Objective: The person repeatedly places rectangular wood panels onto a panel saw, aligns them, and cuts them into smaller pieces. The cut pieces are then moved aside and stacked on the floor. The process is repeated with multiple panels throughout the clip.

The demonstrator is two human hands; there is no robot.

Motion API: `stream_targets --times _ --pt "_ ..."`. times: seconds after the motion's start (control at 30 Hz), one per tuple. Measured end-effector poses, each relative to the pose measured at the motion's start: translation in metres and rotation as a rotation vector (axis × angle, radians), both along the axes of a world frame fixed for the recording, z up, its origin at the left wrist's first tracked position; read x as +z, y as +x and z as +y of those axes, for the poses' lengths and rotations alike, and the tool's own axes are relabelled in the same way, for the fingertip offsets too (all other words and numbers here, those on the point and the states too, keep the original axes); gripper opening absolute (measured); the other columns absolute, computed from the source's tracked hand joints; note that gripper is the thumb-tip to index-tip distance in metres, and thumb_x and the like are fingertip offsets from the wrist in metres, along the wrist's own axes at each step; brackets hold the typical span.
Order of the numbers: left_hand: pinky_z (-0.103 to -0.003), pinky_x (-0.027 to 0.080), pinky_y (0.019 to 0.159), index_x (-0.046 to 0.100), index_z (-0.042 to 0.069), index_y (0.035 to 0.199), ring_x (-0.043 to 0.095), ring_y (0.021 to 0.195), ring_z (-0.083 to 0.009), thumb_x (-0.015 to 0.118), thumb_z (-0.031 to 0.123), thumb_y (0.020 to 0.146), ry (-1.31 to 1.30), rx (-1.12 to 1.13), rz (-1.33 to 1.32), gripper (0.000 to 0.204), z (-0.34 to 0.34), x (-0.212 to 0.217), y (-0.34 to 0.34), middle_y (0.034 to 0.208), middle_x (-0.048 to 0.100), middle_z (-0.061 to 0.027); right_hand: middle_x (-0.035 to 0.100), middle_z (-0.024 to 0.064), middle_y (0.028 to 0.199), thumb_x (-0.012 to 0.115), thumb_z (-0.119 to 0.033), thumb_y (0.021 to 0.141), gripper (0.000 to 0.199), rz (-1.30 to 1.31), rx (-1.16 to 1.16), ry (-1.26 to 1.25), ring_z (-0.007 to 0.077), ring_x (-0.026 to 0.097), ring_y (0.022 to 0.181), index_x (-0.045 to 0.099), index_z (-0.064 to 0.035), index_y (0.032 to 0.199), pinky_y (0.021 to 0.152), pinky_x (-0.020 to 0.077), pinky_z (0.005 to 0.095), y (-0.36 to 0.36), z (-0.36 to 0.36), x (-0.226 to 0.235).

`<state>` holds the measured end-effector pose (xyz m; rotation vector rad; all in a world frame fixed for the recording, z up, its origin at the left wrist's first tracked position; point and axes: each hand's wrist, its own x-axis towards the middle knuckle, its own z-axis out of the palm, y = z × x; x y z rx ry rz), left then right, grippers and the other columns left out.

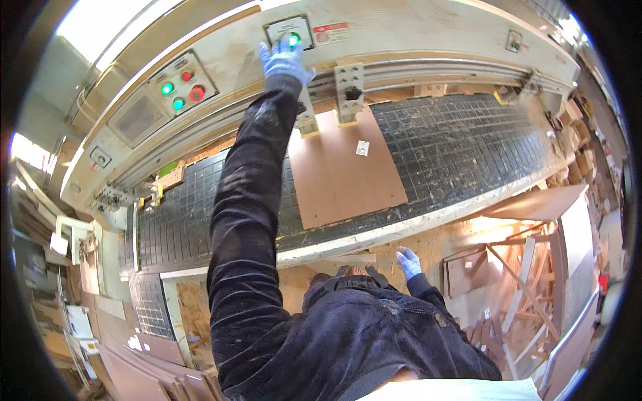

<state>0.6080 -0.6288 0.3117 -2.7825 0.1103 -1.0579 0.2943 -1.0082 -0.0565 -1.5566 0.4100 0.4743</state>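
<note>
My left hand [286,60], in a light blue glove, reaches far forward with the arm in a dark sleeve. Its fingers rest on a lit green button [293,39] on a small panel on the beige machine beam [414,33]. My right hand [407,261], also gloved, hangs low by my hip with fingers loosely apart, holding nothing. A brown rectangular wood panel [344,170] lies flat on the dark gridded machine bed [461,144], butted against two yellow-footed stops [349,100]. A small white tag [362,148] sits on the panel.
A control box [175,90] with green and red buttons is on the beam to the left. Stacked brown boards [154,374] lie at lower left. Offcuts, wooden frames and leaning panels [528,281] crowd the floor at right. The bed's pale front edge [374,235] runs before me.
</note>
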Motion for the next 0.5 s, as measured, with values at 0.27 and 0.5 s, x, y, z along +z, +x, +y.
stream_targets --times 0.27,0.5 --pt "-0.053 0.023 0.106 0.04 0.014 0.136 0.038 0.128 -0.0353 0.067 0.056 0.07 0.051 0.209 0.293 0.083 -0.018 -0.012 0.002 0.143 0.035 -0.0147 0.061 -0.0007 0.088 0.067 -0.021 0.084 0.034 0.036 0.009 0.146 0.0126 0.06 0.068 0.058 -0.0109 0.115 0.054 0.0451 0.0235 0.017 -0.003 -0.029" --pt "-0.064 0.016 0.104 0.046 0.017 0.133 0.033 0.131 -0.0336 0.064 0.048 0.072 0.17 0.273 0.272 0.071 0.005 -0.003 -0.023 0.142 0.038 -0.0115 0.062 0.0013 0.09 0.066 -0.018 0.084 0.032 -0.007 0.095 0.091 0.0085 0.055 0.065 0.06 -0.0049 0.112 0.058 0.0456 0.0226 0.033 0.019 -0.012"
